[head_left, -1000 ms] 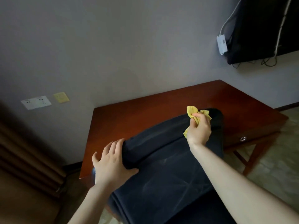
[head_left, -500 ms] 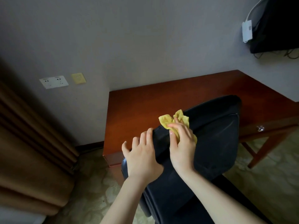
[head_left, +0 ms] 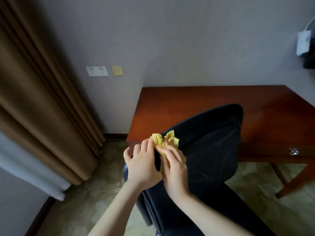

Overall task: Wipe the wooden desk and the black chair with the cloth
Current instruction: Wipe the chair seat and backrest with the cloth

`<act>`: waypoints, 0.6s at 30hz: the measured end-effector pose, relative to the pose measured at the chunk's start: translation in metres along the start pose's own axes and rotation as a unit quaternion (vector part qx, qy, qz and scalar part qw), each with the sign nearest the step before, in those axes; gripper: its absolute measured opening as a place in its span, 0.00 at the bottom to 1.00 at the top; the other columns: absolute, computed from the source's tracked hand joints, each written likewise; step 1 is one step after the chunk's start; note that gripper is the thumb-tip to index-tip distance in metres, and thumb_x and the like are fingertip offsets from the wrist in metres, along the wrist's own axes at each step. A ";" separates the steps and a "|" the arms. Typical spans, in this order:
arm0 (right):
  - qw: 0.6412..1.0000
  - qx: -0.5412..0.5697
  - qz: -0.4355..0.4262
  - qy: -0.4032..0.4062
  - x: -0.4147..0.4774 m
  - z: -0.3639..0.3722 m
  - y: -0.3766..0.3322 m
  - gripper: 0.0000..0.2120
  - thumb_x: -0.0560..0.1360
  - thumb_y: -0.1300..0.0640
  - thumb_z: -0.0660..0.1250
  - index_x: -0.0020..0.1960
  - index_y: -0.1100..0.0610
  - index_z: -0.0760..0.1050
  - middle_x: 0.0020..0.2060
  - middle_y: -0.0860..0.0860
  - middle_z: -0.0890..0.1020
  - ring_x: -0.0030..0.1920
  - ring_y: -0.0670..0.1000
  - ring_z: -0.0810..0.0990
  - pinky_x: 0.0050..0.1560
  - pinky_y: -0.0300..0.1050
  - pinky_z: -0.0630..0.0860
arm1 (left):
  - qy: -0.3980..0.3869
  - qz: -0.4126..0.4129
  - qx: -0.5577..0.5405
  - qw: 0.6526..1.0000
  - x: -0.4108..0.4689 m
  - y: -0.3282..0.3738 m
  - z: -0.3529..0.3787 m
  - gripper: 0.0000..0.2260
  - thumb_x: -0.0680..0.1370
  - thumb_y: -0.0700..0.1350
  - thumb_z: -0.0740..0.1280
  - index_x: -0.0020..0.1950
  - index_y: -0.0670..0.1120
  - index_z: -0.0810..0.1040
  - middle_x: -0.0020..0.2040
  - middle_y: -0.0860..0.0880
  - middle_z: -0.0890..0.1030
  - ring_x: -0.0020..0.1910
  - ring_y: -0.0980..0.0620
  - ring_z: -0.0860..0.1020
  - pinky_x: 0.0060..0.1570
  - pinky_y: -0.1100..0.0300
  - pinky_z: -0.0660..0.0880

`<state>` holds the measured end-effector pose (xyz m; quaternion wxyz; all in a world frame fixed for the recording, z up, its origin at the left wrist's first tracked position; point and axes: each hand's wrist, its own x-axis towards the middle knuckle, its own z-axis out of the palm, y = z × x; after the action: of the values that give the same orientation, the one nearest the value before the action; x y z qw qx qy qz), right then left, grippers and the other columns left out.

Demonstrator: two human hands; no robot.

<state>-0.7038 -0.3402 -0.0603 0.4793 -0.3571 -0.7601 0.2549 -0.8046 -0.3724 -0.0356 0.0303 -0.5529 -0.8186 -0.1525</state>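
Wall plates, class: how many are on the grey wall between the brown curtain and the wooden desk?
2. A white rectangular socket plate, nearer the brown curtain; a yellow square plate just right of it. The curtain may hide more.

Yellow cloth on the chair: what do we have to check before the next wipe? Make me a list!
1. The right hand holds the yellow cloth: ok.
2. The yellow cloth touches the black chair: ok.
3. The left hand rests on the black chair's edge to steady it: ok.
4. The yellow cloth is spread flat for a wide wipe: not ok, it is bunched up.
5. The wooden desk is already wiped: cannot tell.
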 end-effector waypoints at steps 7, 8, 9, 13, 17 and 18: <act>0.958 0.008 -0.127 -0.256 -0.021 -0.027 0.003 0.30 0.76 0.67 0.65 0.74 0.50 0.62 0.75 0.47 0.55 0.75 0.45 0.50 0.71 0.33 0.45 | -0.016 -0.104 0.000 0.994 -0.051 0.000 -0.023 0.44 0.65 0.55 0.72 0.76 0.54 0.53 0.71 0.57 0.63 0.69 0.52 0.62 0.70 0.48 0.49; 0.941 0.006 -0.153 -0.303 -0.025 -0.031 0.004 0.33 0.77 0.66 0.63 0.76 0.48 0.56 0.76 0.45 0.48 0.75 0.45 0.43 0.71 0.33 0.41 | -0.017 -0.125 0.001 0.992 -0.060 0.001 -0.026 0.45 0.65 0.54 0.73 0.76 0.54 0.53 0.71 0.57 0.63 0.69 0.52 0.62 0.69 0.49 0.49; 0.924 0.006 -0.179 -0.338 -0.029 -0.034 0.004 0.35 0.77 0.66 0.62 0.77 0.47 0.50 0.76 0.44 0.41 0.75 0.45 0.37 0.71 0.36 0.39 | -0.018 -0.148 0.004 0.989 -0.070 0.003 -0.029 0.46 0.64 0.53 0.74 0.76 0.54 0.53 0.71 0.57 0.63 0.69 0.52 0.61 0.69 0.50 0.50; 0.875 -0.015 -0.259 -0.409 -0.041 -0.041 0.004 0.39 0.78 0.66 0.59 0.76 0.43 0.39 0.72 0.42 0.30 0.72 0.46 0.28 0.72 0.45 0.41 | -0.024 -0.241 0.013 0.970 -0.111 0.013 -0.040 0.47 0.62 0.49 0.75 0.76 0.54 0.53 0.71 0.57 0.63 0.69 0.52 0.60 0.67 0.54 0.51; 0.861 0.013 -0.310 -0.402 -0.056 -0.043 0.003 0.43 0.77 0.67 0.60 0.73 0.37 0.37 0.72 0.37 0.33 0.72 0.42 0.32 0.73 0.42 0.42 | -0.017 -0.283 0.010 0.959 -0.148 0.020 -0.043 0.48 0.61 0.49 0.76 0.75 0.55 0.53 0.70 0.58 0.63 0.70 0.53 0.59 0.67 0.56 0.49; 0.865 0.025 -0.312 -0.391 -0.058 -0.044 0.004 0.42 0.76 0.68 0.60 0.73 0.37 0.39 0.73 0.37 0.36 0.73 0.41 0.34 0.72 0.41 0.44 | -0.013 -0.284 0.005 0.959 -0.153 0.022 -0.043 0.48 0.61 0.49 0.76 0.75 0.55 0.53 0.71 0.58 0.63 0.70 0.54 0.58 0.67 0.55 0.48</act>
<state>-0.6461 -0.3817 -0.0772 0.2063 0.0402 -0.9504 0.2295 -0.7307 -0.5148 -0.0234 -0.0226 -0.2995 -0.9430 -0.1436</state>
